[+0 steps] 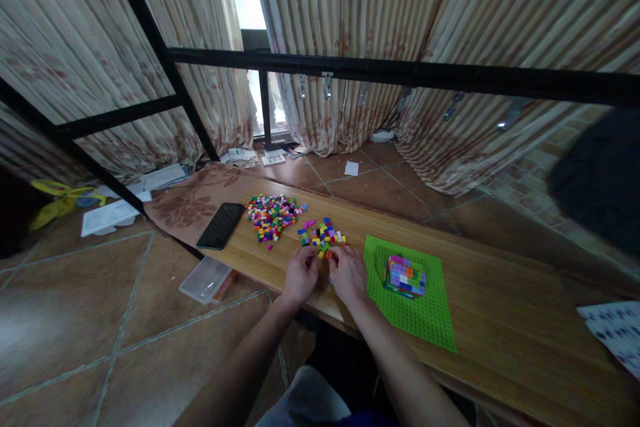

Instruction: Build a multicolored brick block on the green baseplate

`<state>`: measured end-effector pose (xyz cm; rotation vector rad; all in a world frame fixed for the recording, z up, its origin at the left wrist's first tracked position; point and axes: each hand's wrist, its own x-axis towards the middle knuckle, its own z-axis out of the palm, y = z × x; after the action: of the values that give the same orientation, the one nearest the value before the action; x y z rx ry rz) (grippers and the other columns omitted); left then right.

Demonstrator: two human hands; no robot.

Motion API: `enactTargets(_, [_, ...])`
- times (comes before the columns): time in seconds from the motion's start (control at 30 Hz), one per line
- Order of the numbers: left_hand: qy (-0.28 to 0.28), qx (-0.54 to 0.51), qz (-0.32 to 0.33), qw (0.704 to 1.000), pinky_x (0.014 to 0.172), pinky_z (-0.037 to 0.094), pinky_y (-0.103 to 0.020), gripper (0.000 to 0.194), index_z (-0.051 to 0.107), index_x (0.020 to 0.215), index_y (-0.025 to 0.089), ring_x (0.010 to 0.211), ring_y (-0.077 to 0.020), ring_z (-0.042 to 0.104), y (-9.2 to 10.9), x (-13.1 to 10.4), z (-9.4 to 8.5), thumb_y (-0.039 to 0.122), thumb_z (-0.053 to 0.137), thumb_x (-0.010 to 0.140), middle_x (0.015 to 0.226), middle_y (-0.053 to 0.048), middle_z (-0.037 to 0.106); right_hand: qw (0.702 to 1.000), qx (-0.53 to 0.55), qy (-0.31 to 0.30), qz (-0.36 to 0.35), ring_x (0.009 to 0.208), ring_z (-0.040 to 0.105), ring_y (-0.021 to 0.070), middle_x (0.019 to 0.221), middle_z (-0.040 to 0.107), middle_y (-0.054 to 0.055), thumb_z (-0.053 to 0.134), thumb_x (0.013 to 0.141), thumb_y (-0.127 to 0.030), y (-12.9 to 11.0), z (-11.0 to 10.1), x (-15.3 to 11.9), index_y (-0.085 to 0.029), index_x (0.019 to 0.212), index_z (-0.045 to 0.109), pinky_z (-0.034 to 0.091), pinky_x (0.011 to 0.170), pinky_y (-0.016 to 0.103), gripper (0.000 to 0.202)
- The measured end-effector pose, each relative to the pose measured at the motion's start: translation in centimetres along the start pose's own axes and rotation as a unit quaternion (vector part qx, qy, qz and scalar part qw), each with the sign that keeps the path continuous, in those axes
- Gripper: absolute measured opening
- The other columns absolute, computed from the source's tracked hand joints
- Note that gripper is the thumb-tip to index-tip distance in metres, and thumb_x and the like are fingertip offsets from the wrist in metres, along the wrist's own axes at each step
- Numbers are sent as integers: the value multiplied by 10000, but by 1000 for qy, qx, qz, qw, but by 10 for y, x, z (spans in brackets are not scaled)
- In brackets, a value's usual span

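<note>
Both hands are close together at the near edge of a small pile of mixed bricks (pixel 327 232) on the wooden bench. My left hand (pixel 301 275) has its fingers bent together beside the pile; whatever is between them is too small to make out. My right hand (pixel 349 272) is curled at the orange and red bricks, its fingertips partly hidden. Right of it lies a green baseplate (pixel 430 320) bearing a multicoloured brick build (pixel 406 275). A larger heap of tiny colourful bricks (pixel 273 213) is spread to the left.
A black phone (pixel 221 225) lies at the bench's left, by a brown cloth (pixel 187 208). Below it on the floor is a clear plastic box (pixel 204 279). Black metal bars (pixel 400 72) cross beyond the bench, before curtains. A printed sheet (pixel 613 330) is at far right.
</note>
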<state>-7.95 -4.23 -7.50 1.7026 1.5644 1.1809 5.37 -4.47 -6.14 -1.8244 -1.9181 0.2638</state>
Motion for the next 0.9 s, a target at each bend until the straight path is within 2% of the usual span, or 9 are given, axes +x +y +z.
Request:
enactTargets(0.17, [-15,22,16,1000,765,503,-290,224,648,970,181,819,-157,612,-3,0,4,106,515,807,904,-53,629,999,10,18,30,908,567,214,900,645,77,466,852,-141,7,-4,9,-201,927,672,400,834,320,227])
enactTargets(0.3, [-19,38,21,999,763,495,-290,195,644,946,184,813,-160,607,-2,-1,3,114,520,812,888,-48,625,998,19,46,28,936,567,210,958,657,81,462,880,-175,5,-7,31,-198,991,655,393,855,318,224])
enactTargets(0.47, [-17,27,27,999,792,493,-293,174,641,935,185,831,-160,604,1,-3,2,121,523,825,906,-50,631,998,45,23,22,980,557,241,976,674,105,562,819,-183,1,1,56,-196,951,668,389,901,361,170])
enactTargets(0.63, [-17,2,15,1000,817,499,-305,171,646,965,185,862,-167,614,-2,-3,2,159,534,839,935,-56,648,991,127,23,32,940,603,206,967,696,80,528,818,-180,8,5,49,-196,1020,651,445,873,356,237])
enactTargets(0.7, [-14,-24,-1,1000,816,501,-307,189,644,1006,182,865,-168,618,-5,-3,2,198,538,850,954,-59,656,971,235,10,43,873,638,180,958,704,69,524,823,-230,11,3,39,-180,1092,619,486,811,329,289])
enactTargets(0.73, [-12,-40,-12,999,806,503,-306,207,640,1030,177,854,-167,619,-6,-3,1,214,540,853,963,-63,659,950,308,2,53,845,650,172,959,706,68,532,817,-257,12,1,33,-175,1121,603,500,781,320,323])
enactTargets(0.83, [-20,-112,-47,992,729,508,-285,264,623,1088,160,763,-151,610,-3,-3,1,251,545,853,933,-63,663,857,506,-19,89,823,664,177,969,705,71,600,764,-317,13,-7,16,-180,1149,592,518,748,329,409])
enactTargets(0.9, [-37,-171,-60,983,670,505,-263,293,616,1111,160,705,-137,595,4,-4,1,287,551,855,890,-53,659,825,556,-29,93,846,663,182,958,707,60,638,739,-329,13,-13,8,-197,1139,604,520,765,340,423])
